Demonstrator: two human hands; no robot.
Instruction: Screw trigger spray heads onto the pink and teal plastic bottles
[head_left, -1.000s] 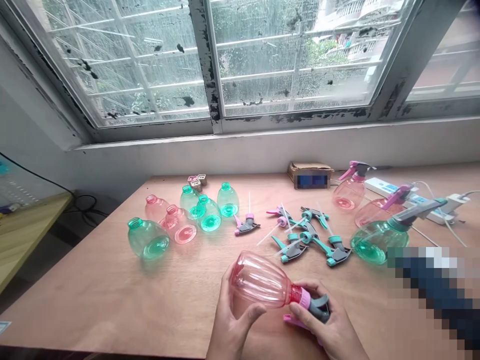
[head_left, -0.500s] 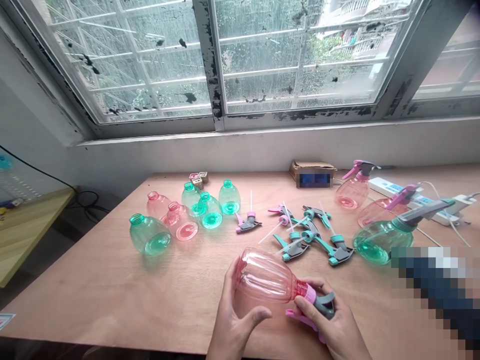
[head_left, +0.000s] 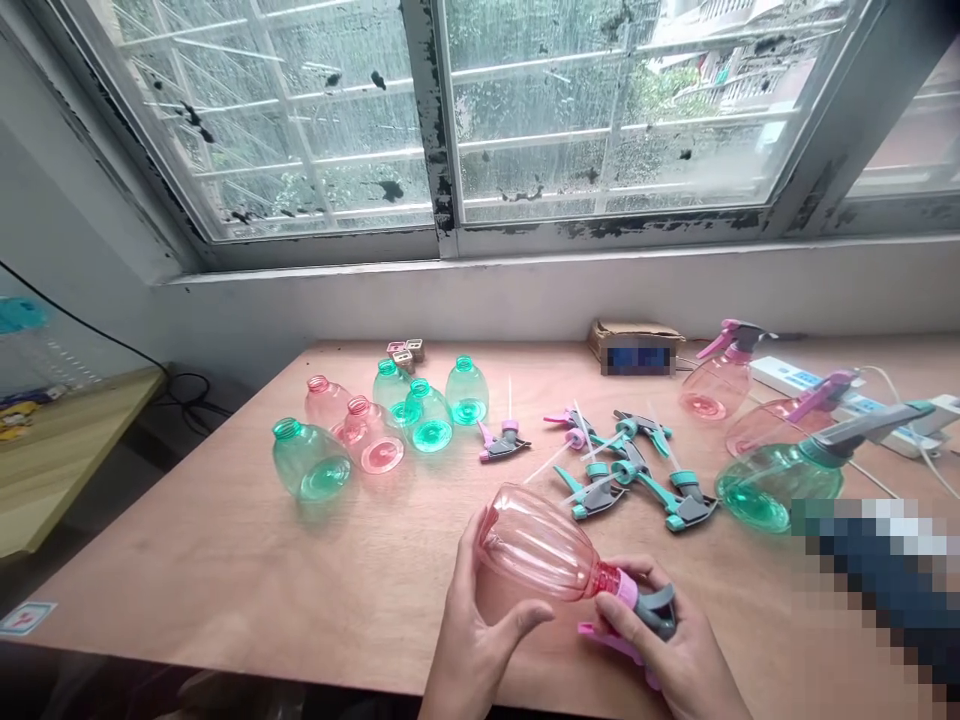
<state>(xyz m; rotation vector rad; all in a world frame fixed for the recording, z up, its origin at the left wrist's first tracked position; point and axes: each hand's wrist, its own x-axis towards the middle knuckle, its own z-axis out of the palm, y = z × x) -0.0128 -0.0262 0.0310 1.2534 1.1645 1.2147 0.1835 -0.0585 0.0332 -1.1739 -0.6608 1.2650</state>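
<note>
Clock directions run from the held pink bottle (head_left: 536, 545), with 12 toward the window (head_left: 600, 110).

On the left of the plywood table (head_left: 187, 570), a green bottle (head_left: 310, 460) lies on its side at 9 o'clock. Two pink bottles (head_left: 367, 435) and three green ones (head_left: 429, 415) stand or lean close together toward 10 and 11 o'clock, all without sprayers. Small cubes (head_left: 405, 352) sit just behind them.

The left hand (head_left: 480, 630) cups the held bottle's body from below, fingers spread up its far side and thumb across its near side. The bottle is tilted over the table's front edge, base toward 10 o'clock and neck toward 4 o'clock.

A lone sprayer (head_left: 504, 442) lies at 12 o'clock. A cardboard box (head_left: 634, 340) sits at 1 o'clock against the wall.

The right hand (head_left: 660, 640) has its fingers pressed together around the bottle's pink collar (head_left: 626, 588) and grey sprayer head (head_left: 656, 612). A pink trigger (head_left: 611, 640) shows below them.

A heap of teal-and-grey sprayers (head_left: 622, 465) lies at 2 o'clock. Beyond it, two pink bottles with sprayers (head_left: 716, 385) stand near a power strip (head_left: 795, 378), and a green bottle with a sprayer (head_left: 780, 485) lies at 3 o'clock.
</note>
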